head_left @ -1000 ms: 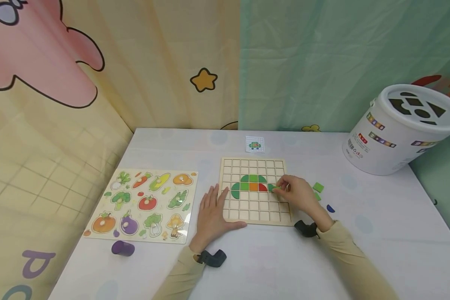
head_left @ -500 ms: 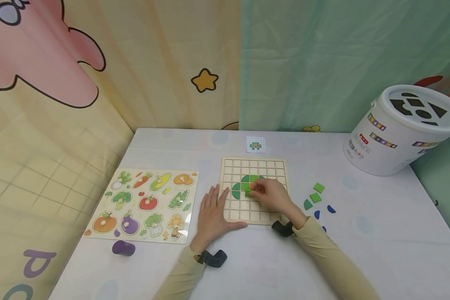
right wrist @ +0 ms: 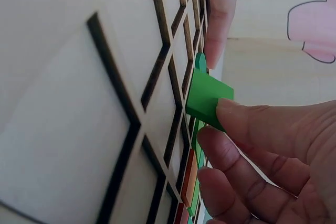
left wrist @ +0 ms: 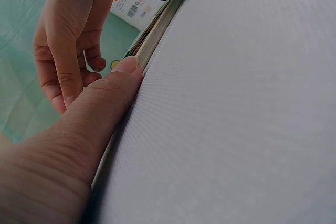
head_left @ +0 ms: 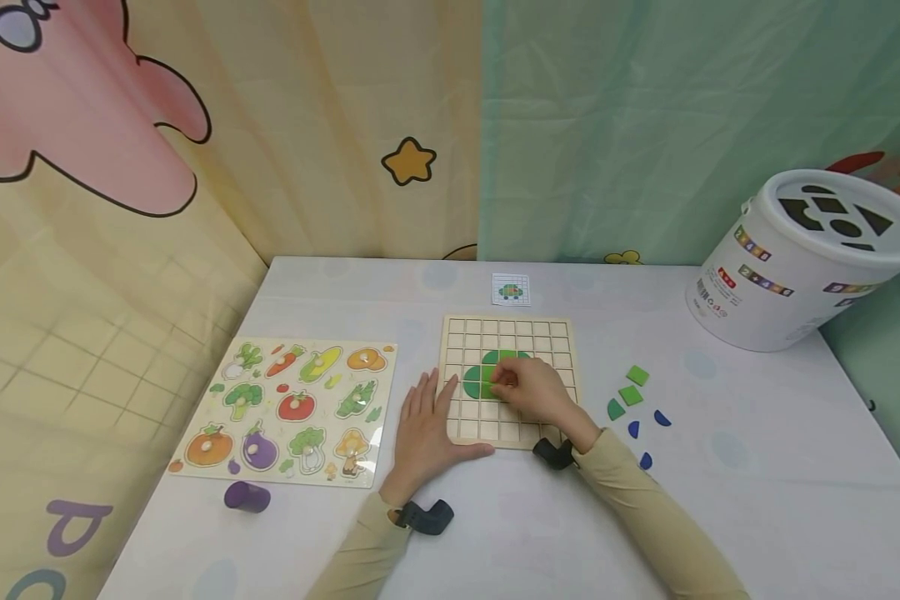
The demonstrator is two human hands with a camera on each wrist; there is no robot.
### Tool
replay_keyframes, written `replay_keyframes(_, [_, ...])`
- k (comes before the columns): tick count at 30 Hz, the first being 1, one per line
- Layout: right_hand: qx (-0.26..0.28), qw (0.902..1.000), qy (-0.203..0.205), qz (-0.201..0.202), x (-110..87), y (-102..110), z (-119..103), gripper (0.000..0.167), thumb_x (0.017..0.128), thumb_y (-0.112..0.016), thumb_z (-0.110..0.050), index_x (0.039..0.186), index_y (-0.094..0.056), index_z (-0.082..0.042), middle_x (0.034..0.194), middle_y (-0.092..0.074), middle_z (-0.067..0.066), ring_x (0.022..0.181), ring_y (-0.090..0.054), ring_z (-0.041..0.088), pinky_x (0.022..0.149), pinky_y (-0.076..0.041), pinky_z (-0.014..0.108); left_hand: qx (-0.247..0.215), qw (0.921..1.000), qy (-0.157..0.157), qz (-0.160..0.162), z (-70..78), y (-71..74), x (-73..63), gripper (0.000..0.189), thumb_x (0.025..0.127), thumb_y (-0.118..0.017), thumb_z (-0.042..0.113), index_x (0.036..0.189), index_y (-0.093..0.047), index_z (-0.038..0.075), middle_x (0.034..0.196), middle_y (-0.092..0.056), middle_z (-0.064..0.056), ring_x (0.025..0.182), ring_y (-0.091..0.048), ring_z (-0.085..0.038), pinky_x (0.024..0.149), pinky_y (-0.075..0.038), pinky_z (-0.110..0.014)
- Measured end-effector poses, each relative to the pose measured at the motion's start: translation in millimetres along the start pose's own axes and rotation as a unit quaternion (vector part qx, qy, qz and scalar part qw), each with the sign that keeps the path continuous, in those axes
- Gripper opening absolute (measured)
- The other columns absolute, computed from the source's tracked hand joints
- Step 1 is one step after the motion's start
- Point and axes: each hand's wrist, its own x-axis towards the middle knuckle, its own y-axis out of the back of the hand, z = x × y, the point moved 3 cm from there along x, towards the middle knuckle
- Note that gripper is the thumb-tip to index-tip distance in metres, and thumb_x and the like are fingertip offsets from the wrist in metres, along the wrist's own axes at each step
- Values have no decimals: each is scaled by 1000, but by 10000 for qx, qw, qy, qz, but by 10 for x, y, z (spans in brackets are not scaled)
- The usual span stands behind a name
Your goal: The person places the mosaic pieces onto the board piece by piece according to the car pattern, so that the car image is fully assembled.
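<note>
We record the right hand (head_left: 537, 392) pinching a green tile (right wrist: 206, 96) in its fingertips, the grid board (head_left: 486, 431) beneath it; the left hand (head_left: 424, 427) lies spread wide, thumb touching the board's near edge

The table (head_left: 750, 508) is white with faint blue spots. The board (head_left: 562, 329) is pale wood with dark criss-cross lines. On it are green pieces (head_left: 472, 382), an orange piece (right wrist: 188, 179) and a red piece (right wrist: 181, 214). The square (right wrist: 207, 95) in the right hand (head_left: 534, 392) is bright green. Off the board's right edge are light green squares (head_left: 632, 395) and blue half circles (head_left: 646, 461). By the table's left edge, the puzzle (head_left: 384, 383) is cream with orange, red, purple and green veggies (head_left: 296, 406). The far right corner's bucket (head_left: 750, 308) is white. Both sleeves (head_left: 648, 517) are tan.
</note>
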Motion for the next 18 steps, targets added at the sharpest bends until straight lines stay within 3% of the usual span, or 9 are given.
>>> replay_keyframes(18, [-226, 9995, -205, 80, 26, 7, -9, 5, 83, -74, -17, 80, -72, -14, 75, -65, -6, 72, -60, 11, 65, -50, 32, 21, 10000, -29, 36, -4, -2, 1, 119, 59, -63, 82, 150, -28, 13, 156, -16, -14, 143, -7, -27, 114, -6, -40])
